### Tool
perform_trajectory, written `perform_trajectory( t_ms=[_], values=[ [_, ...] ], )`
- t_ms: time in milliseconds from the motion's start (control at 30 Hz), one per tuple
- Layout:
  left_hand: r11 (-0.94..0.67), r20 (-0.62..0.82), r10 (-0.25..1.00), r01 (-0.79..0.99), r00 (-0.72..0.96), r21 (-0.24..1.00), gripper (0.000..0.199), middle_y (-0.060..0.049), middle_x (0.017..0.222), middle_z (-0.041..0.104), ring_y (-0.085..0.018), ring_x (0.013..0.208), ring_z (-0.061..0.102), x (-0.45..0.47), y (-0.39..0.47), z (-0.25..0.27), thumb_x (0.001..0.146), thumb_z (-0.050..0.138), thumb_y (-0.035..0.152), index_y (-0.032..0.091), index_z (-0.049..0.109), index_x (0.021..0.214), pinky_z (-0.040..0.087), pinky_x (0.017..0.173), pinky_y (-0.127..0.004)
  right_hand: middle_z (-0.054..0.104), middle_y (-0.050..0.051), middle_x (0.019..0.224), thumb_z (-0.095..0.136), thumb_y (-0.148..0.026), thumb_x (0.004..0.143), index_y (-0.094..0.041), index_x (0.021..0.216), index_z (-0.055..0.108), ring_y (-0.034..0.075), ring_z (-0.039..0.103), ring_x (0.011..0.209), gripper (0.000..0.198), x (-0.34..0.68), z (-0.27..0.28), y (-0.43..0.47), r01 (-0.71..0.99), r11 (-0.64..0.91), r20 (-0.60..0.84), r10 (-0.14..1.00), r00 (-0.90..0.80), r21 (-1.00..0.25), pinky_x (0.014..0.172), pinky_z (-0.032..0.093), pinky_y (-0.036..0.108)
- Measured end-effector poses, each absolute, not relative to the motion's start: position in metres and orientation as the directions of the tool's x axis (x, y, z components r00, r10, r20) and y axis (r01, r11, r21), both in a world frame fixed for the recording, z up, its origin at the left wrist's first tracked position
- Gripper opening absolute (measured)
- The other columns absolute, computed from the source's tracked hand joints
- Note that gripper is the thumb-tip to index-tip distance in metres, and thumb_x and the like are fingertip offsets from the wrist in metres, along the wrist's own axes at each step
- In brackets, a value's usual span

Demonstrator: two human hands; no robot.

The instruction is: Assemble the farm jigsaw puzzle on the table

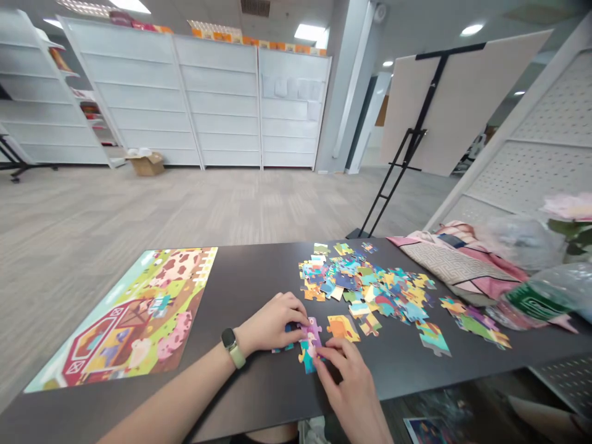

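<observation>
Purple and teal jigsaw puzzle pieces (308, 362) lie on the dark table between my hands, apparently joined. My left hand (276, 322), with a watch on its wrist, pinches the purple upper part from the left. From the lower right, my right hand (346, 377) has thumb and fingertips closed on the edge of the same pieces. Under my left palm another blue piece (289, 346) shows only in part. Just beyond my right hand rests an orange puzzle piece (343, 327). A loose pile of puzzle pieces (370, 285) spreads behind it.
To the left lies a farm picture sheet (139, 314). At the right are joined puzzle pieces (476, 322), a plastic bottle (531, 302) and a pink patterned cloth (472, 259). An easel (409, 145) stands past the table (245, 271), with white shelves (222, 98) farther back.
</observation>
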State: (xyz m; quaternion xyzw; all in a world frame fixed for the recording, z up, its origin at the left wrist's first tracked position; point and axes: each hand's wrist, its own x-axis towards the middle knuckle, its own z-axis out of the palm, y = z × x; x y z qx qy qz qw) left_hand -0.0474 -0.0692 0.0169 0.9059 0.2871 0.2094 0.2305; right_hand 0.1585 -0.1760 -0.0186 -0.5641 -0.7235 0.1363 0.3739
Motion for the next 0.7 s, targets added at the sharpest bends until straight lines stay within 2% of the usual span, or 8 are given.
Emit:
perform_trajectory(
  t_ms=[200,333,467,600,700],
  values=[
    [-0.729,0.253,0.618,0.423,0.744,0.538,0.016,-0.002,0.108,0.07,-0.021,0.103,0.059,-0.047,-0.0701,0.0168,0.095,0.067,0.038,0.029,0.074,0.105,0.04,0.09,-0.036,0.063,0.008,0.098,0.053,-0.029,0.098,-0.027,0.1,0.073,0.024,0.065,0.086,0.02,0.1596,-0.0176,-0.1793,0.73,0.348,0.371,0.918,-0.139,-0.588,0.077,0.057,0.037],
    [-0.73,0.246,0.618,0.428,0.747,0.534,0.015,-0.001,0.108,0.069,-0.021,0.104,0.058,-0.0473,-0.0703,0.0171,0.094,0.068,0.036,0.028,0.073,0.105,0.039,0.091,-0.035,0.062,0.008,0.097,0.061,-0.028,0.093,-0.026,0.105,0.072,0.024,0.064,0.089,0.017,0.1611,-0.0159,-0.1818,0.742,0.372,0.382,0.909,-0.169,-0.558,0.078,0.058,0.038],
    [-0.73,0.235,0.618,0.437,0.75,0.525,0.015,-0.001,0.107,0.069,-0.02,0.104,0.058,-0.0473,-0.0702,0.0177,0.099,0.062,0.032,0.029,0.074,0.106,0.039,0.091,-0.035,0.062,0.007,0.098,0.067,-0.026,0.088,-0.026,0.107,0.072,0.024,0.064,0.089,0.02,0.1621,-0.0147,-0.1829,0.744,0.385,0.378,0.906,-0.191,-0.546,0.079,0.058,0.037],
    [-0.732,0.207,0.613,0.449,0.762,0.513,0.025,-0.001,0.109,0.067,-0.019,0.105,0.057,-0.0486,-0.0693,0.0201,0.101,0.054,0.021,0.033,0.074,0.109,0.04,0.091,-0.034,0.064,0.007,0.101,0.068,-0.024,0.087,-0.026,0.107,0.072,0.024,0.065,0.093,0.02,0.1635,-0.0142,-0.1837,0.744,0.38,0.366,0.91,-0.194,-0.55,0.081,0.058,0.036],
    [-0.733,0.183,0.617,0.475,0.765,0.487,0.038,-0.001,0.115,0.064,-0.02,0.108,0.056,-0.0526,-0.0673,0.0237,0.096,0.049,0.008,0.033,0.067,0.118,0.04,0.095,-0.035,0.066,0.007,0.105,0.068,-0.025,0.087,-0.027,0.107,0.071,0.025,0.066,0.097,0.02,0.1644,-0.0137,-0.1837,0.745,0.373,0.35,0.915,-0.199,-0.552,0.085,0.057,0.037]
  ],
)
